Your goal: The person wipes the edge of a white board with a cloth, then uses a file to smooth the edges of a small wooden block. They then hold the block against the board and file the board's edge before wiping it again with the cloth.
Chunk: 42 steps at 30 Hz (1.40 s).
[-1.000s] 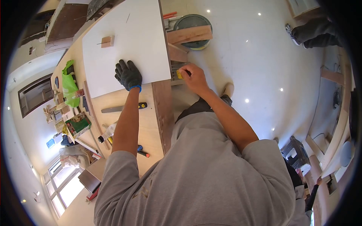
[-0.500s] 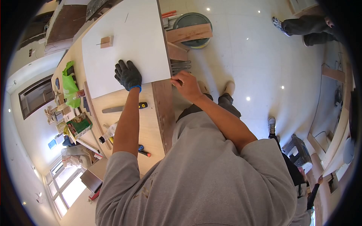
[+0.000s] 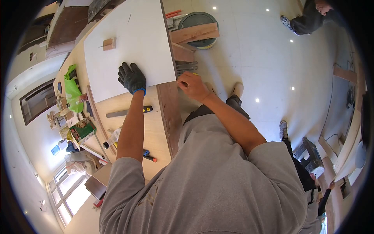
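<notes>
My left hand [image 3: 132,77], in a dark work glove with a blue cuff, lies flat on a large white board [image 3: 136,43], fingers outstretched. Bare and with its fingers curled together, my right hand [image 3: 191,86] is at the board's near right corner; whatever it may hold is hidden. A bit of yellow shows just behind its knuckles. On the board, beyond my left hand, sits a small wooden block [image 3: 109,43] with a thin dark strip sticking out. Nearer to me, a file-like tool [image 3: 128,112] with a black and yellow handle rests on the wooden bench [image 3: 157,132].
A green bag [image 3: 72,87] and an open green box [image 3: 82,130] stand on the bench's left. Beside the bench, a round dark bin [image 3: 194,21] carries wooden offcuts [image 3: 196,34]. Another person's legs [image 3: 309,21] are at upper right; a further person stands at lower right.
My right hand has shifted very slightly right, and a bit of yellow now shows behind it. My left hand stays put. The person at upper right has moved their legs, and a hand shows there.
</notes>
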{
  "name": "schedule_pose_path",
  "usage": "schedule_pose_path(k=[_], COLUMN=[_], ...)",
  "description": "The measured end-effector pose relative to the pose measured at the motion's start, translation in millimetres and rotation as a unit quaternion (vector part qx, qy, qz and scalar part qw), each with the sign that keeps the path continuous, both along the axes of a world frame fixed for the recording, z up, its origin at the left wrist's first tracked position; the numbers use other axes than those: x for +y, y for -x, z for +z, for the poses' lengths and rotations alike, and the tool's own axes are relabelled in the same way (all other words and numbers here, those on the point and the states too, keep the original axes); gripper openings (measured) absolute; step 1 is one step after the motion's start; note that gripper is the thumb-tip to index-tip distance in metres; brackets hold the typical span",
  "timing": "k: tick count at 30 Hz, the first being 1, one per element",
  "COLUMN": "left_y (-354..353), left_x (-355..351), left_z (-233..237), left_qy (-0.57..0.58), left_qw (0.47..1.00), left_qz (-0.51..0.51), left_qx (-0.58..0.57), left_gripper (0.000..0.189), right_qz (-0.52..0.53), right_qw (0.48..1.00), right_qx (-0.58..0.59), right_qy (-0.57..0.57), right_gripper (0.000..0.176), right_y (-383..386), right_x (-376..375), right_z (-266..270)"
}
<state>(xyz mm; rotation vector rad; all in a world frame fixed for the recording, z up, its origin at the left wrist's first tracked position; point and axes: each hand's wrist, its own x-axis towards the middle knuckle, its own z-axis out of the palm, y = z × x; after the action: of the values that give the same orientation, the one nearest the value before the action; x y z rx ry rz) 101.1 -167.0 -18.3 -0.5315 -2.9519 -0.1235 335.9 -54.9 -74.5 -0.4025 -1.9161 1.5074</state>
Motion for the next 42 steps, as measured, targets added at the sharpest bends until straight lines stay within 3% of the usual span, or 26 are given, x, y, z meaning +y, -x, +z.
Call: schedule_pose_path(k=[3,6,9,12,14,15,16,17,18,19,21,24,28,30,33,34,35,36,37,38,40,42], left_y=[3.0,2.2,0.7,-1.1,4.8,22.3,9.3,10.4,16.4,6.7,12.7,5.3,9.9,17.1,-45.9,-66.2,-97.1,-119.2,-143.6,-161.1,-186.9,-199.4], left_x=[-0.7,-1.6,0.0,1.1,-2.4,-14.7,-0.2,-5.1,-17.4,-4.6,-8.8,-1.8,-3.8,-20.8,-71.0,-97.5,-120.7,-140.3,-162.4,-189.0,-224.8,-241.2], left_z=[-5.8,-6.5,-1.0,-3.4,-8.9,-35.6,-6.8,-14.2,-44.0,-11.4,-38.0,-25.8,-27.5,12.0,99.7,106.0,125.4,113.3,118.4,98.1,59.6,54.5], left_qy=[-0.008,-0.012,-0.009,0.016,0.057,0.087,0.062,0.029,0.014,0.048,0.054,-0.027,-0.088,-0.205,-0.451,-0.393,-0.427,-0.472,-0.377,-0.366,-0.472,-0.361], left_qw=[1.000,1.000,1.000,1.000,0.997,0.992,0.998,0.998,0.987,0.998,0.996,0.999,0.995,0.967,0.869,0.897,0.872,0.875,0.917,0.915,0.813,0.892], left_qz=[0.001,0.004,0.000,-0.009,-0.016,-0.033,-0.011,-0.013,-0.028,0.011,0.021,0.031,0.033,-0.013,0.022,-0.027,-0.007,-0.062,0.051,0.099,0.261,0.227], left_qx=[0.012,0.005,-0.010,0.014,0.040,0.087,0.024,0.049,0.158,0.050,0.072,0.033,-0.029,-0.153,-0.201,-0.199,-0.238,-0.093,-0.121,-0.141,-0.218,-0.151], left_gripper=[0.059,0.060,0.060,0.059,0.057,0.053,0.052,0.052,0.053,0.056,0.060,0.064,0.063,0.052,0.042,0.038,0.032,0.025,0.020,0.025,0.028,0.026], right_qz=[0.012,-0.001,-0.017,0.027,0.017,0.021,0.040,0.064,0.096,0.127,0.197,0.282,0.271,0.258,0.256,0.294,0.331,0.367,0.398,0.421,0.418,0.360], right_qw=[0.998,0.987,0.983,0.996,0.989,0.983,0.976,0.967,0.970,0.971,0.977,0.957,0.959,0.961,0.952,0.939,0.924,0.909,0.892,0.877,0.877,0.901], right_qx=[-0.067,-0.102,-0.025,-0.033,-0.106,-0.140,-0.165,-0.189,-0.174,-0.158,-0.083,-0.011,-0.047,-0.061,-0.051,-0.032,-0.013,0.006,-0.008,-0.024,-0.007,-0.047], right_qy=[0.009,0.128,0.180,0.073,0.102,0.113,0.136,0.156,0.141,0.124,0.004,-0.068,-0.072,-0.082,-0.161,-0.176,-0.189,-0.200,-0.213,-0.230,-0.238,-0.236], right_gripper=[0.013,0.014,0.012,0.010,0.010,0.011,0.011,0.012,0.012,0.011,0.010,0.011,0.016,0.016,0.018,0.020,0.022,0.024,0.029,0.033,0.035,0.034], right_y=[-7.9,-13.1,-10.2,-2.1,-6.6,-9.7,-14.6,-21.8,-27.5,-29.3,-26.5,-9.2,22.0,40.6,79.0,92.7,108.0,120.9,130.1,135.9,139.2,148.3], right_x=[-1.4,-3.2,-5.7,-7.0,-8.9,-6.7,-4.2,-5.2,-10.3,-16.6,-32.9,-61.3,-69.6,-61.4,-71.5,-76.6,-86.1,-97.5,-110.6,-120.3,-123.4,-104.1], right_z=[-30.4,-28.2,2.1,-5.2,-19.9,-24.5,-18.8,-7.2,8.8,26.7,57.1,86.0,88.3,88.8,88.4,89.2,90.4,91.1,87.4,83.1,84.0,97.0])
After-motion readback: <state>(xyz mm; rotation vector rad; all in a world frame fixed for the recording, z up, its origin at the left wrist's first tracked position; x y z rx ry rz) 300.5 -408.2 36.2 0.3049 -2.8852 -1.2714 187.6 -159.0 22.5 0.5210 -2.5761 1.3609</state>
